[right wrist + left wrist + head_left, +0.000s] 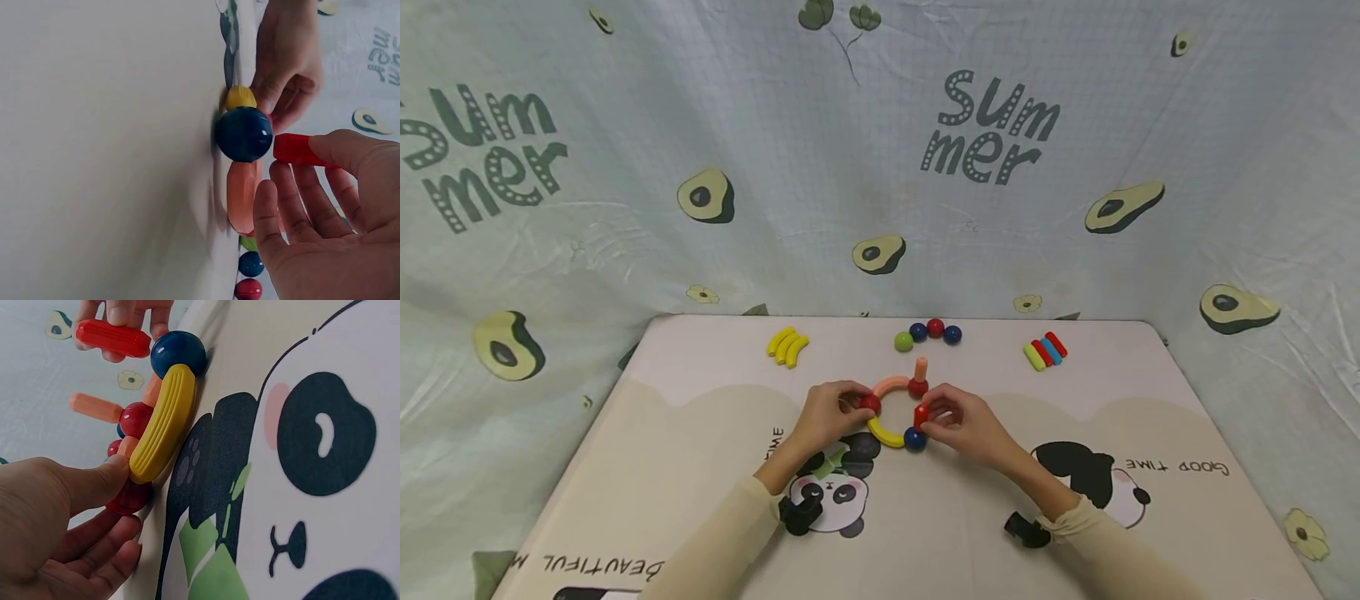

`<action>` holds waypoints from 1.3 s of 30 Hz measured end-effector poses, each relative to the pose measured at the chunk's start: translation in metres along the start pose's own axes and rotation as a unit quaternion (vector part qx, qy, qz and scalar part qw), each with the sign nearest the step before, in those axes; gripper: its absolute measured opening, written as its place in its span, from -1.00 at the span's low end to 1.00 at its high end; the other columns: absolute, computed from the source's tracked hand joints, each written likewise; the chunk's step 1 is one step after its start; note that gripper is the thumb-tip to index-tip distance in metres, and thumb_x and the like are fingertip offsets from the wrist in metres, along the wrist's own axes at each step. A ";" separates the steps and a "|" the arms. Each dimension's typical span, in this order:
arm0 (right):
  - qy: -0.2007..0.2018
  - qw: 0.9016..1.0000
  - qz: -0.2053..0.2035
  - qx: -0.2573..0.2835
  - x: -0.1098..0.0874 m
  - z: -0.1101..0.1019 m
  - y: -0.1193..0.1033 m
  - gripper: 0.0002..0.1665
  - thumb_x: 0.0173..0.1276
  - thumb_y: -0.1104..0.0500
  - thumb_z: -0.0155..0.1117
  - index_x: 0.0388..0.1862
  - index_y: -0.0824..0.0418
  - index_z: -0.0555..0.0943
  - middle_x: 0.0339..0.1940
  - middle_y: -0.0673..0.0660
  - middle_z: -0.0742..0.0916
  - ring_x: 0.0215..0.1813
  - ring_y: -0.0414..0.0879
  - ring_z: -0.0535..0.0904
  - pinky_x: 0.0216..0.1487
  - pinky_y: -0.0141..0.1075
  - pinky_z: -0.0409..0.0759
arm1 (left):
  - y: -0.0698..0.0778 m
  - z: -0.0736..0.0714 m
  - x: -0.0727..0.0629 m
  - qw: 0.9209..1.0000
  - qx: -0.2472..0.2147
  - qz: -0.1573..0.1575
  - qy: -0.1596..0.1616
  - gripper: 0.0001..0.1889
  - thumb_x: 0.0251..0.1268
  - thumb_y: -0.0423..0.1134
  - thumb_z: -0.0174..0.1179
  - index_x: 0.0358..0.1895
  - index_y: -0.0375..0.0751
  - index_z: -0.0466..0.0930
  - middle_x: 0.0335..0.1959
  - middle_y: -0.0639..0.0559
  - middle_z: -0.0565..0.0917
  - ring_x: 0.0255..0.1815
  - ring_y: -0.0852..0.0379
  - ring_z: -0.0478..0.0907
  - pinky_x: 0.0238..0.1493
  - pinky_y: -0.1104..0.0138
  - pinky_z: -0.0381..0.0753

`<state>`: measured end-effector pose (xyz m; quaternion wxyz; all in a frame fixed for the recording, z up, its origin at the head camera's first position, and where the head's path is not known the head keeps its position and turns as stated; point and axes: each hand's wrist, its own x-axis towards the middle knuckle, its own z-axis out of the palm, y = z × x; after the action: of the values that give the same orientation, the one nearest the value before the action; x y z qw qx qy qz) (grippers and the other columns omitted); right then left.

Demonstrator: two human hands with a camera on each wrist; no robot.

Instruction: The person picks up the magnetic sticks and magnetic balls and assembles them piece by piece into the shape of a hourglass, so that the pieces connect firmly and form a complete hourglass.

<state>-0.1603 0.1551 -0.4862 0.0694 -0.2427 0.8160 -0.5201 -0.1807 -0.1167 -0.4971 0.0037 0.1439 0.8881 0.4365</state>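
On the table is a ring of toy balls and rods. My left hand (835, 414) pinches the red ball (870, 405) on its left side, where a yellow curved rod (165, 425) and a salmon curved rod (891, 384) meet. My right hand (966, 423) pinches a short red rod (297, 149) between thumb and fingers, its lower end right at the top of the blue ball (244, 134). A salmon rod (240, 194) leads from the blue ball toward another red ball (917, 387), which bears an upright salmon rod (921, 368).
Farther back lie several yellow curved rods (787, 347) at left, a row of blue, red and green balls (935, 328) in the middle, and several short coloured rods (1046, 351) at right. A printed cloth (880, 167) hangs behind the table (700, 467).
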 end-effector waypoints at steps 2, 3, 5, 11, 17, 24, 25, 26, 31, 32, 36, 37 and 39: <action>0.000 1.000 0.002 0.000 -0.001 0.002 0.001 -0.66 0.37 0.28 0.44 0.08 0.20 0.59 -0.06 0.09 0.72 -0.03 -0.04 0.68 0.03 -0.33 0.67 | 0.000 0.000 0.001 1.000 -0.002 0.001 -0.001 -0.68 0.16 -0.35 0.52 0.00 -0.21 0.77 -0.26 0.04 0.75 -0.31 0.14 0.60 -0.18 0.38 0.66; 0.000 1.000 0.004 0.000 -0.001 0.002 0.001 -0.66 0.37 0.28 0.44 0.09 0.20 0.59 -0.06 0.09 0.72 -0.03 -0.04 0.68 0.03 -0.33 0.67 | 0.000 0.001 0.001 1.000 -0.002 0.002 -0.001 -0.68 0.16 -0.35 0.52 0.00 -0.21 0.77 -0.26 0.03 0.75 -0.31 0.14 0.60 -0.18 0.38 0.66; 0.001 1.000 0.006 0.001 -0.002 0.003 0.001 -0.65 0.37 0.29 0.44 0.09 0.20 0.59 -0.05 0.09 0.72 -0.03 -0.04 0.68 0.04 -0.30 0.68 | 0.000 0.001 0.001 1.000 -0.003 0.002 -0.002 -0.68 0.16 -0.36 0.52 0.00 -0.21 0.77 -0.26 0.03 0.75 -0.31 0.14 0.60 -0.18 0.37 0.67; 0.009 1.000 0.004 -0.001 -0.003 0.005 0.001 -0.62 0.35 0.27 0.46 0.11 0.19 0.59 -0.06 0.08 0.73 -0.03 -0.02 0.68 0.03 -0.25 0.69 | -0.001 0.001 0.001 1.000 -0.001 0.000 0.000 -0.68 0.15 -0.35 0.52 0.00 -0.21 0.77 -0.28 0.04 0.73 -0.33 0.16 0.58 -0.21 0.39 0.64; 0.008 1.000 0.007 -0.013 -0.005 0.003 0.003 -0.60 0.36 0.21 0.48 0.13 0.21 0.60 -0.06 0.06 0.74 -0.03 -0.03 0.69 0.03 -0.23 0.69 | 0.000 0.000 -0.003 1.000 0.003 0.014 -0.009 -0.70 0.16 -0.30 0.53 -0.02 -0.20 0.76 -0.30 0.06 0.73 -0.34 0.17 0.55 -0.25 0.41 0.62; -0.006 1.000 -0.014 -0.028 -0.010 -0.005 0.008 -0.54 0.35 0.20 0.49 0.19 0.21 0.59 -0.06 0.01 0.75 -0.04 -0.06 0.69 0.02 -0.19 0.70 | 0.001 -0.004 -0.003 0.999 -0.002 0.043 -0.034 -0.77 0.24 -0.22 0.49 -0.10 -0.20 0.75 -0.33 0.07 0.72 -0.37 0.16 0.59 -0.30 0.40 0.63; -0.006 0.999 -0.015 -0.029 -0.011 -0.007 0.008 -0.53 0.35 0.19 0.49 0.20 0.20 0.59 -0.07 0.01 0.75 -0.04 -0.07 0.69 0.01 -0.20 0.70 | 0.001 -0.004 -0.001 0.998 0.001 0.042 -0.035 -0.78 0.26 -0.21 0.47 -0.11 -0.19 0.75 -0.32 0.06 0.72 -0.36 0.15 0.60 -0.29 0.40 0.64; -0.005 0.999 -0.016 -0.031 -0.012 -0.009 0.009 -0.52 0.34 0.17 0.50 0.20 0.19 0.59 -0.07 0.00 0.75 -0.04 -0.08 0.69 0.01 -0.20 0.70 | 0.002 -0.004 0.002 0.999 0.002 0.041 -0.036 -0.79 0.28 -0.20 0.46 -0.10 -0.20 0.75 -0.30 0.05 0.73 -0.34 0.14 0.62 -0.27 0.39 0.66; 0.014 0.999 -0.001 -0.041 -0.018 -0.021 0.012 -0.51 0.35 0.09 0.50 0.20 0.18 0.60 -0.08 -0.03 0.76 -0.04 -0.13 0.69 -0.01 -0.28 0.69 | 0.010 -0.001 0.024 0.998 0.016 0.025 -0.061 -0.71 0.32 -0.18 0.43 0.03 -0.21 0.72 -0.16 0.00 0.75 -0.25 0.12 0.63 -0.19 0.35 0.68; 0.019 0.999 0.003 -0.044 -0.019 -0.024 0.013 -0.51 0.35 0.08 0.49 0.20 0.19 0.60 -0.08 -0.03 0.77 -0.04 -0.13 0.69 -0.01 -0.30 0.68 | 0.012 0.000 0.029 0.997 0.017 0.023 -0.072 -0.68 0.32 -0.18 0.43 0.07 -0.21 0.72 -0.14 -0.01 0.74 -0.24 0.11 0.63 -0.19 0.35 0.68; 0.038 0.997 0.016 -0.058 -0.022 -0.035 0.019 -0.55 0.41 0.12 0.44 0.20 0.22 0.60 -0.09 -0.04 0.77 -0.06 -0.16 0.70 -0.01 -0.32 0.68 | 0.017 0.004 0.045 0.994 0.031 0.018 -0.108 -0.63 0.31 -0.18 0.44 0.14 -0.19 0.71 -0.14 -0.02 0.74 -0.24 0.12 0.60 -0.20 0.37 0.66; 0.043 0.997 0.018 -0.061 -0.023 -0.037 0.020 -0.56 0.41 0.13 0.44 0.20 0.23 0.60 -0.09 -0.05 0.77 -0.07 -0.17 0.70 -0.01 -0.32 0.68 | 0.018 0.005 0.047 0.993 0.035 0.016 -0.112 -0.64 0.30 -0.19 0.44 0.12 -0.18 0.72 -0.16 -0.01 0.73 -0.24 0.12 0.59 -0.20 0.37 0.65; 0.052 0.996 0.021 -0.069 -0.024 -0.044 0.024 -0.57 0.42 0.15 0.42 0.20 0.23 0.60 -0.10 -0.05 0.78 -0.08 -0.18 0.70 -0.03 -0.33 0.68 | 0.019 0.007 0.050 0.993 0.043 0.011 -0.113 -0.68 0.29 -0.21 0.45 0.08 -0.17 0.74 -0.21 0.01 0.72 -0.24 0.12 0.57 -0.19 0.37 0.64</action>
<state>-0.1629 0.2099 -0.4908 0.0210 -0.2022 0.8572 -0.4731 -0.2234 -0.0872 -0.4809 0.0930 0.2026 0.8981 0.3791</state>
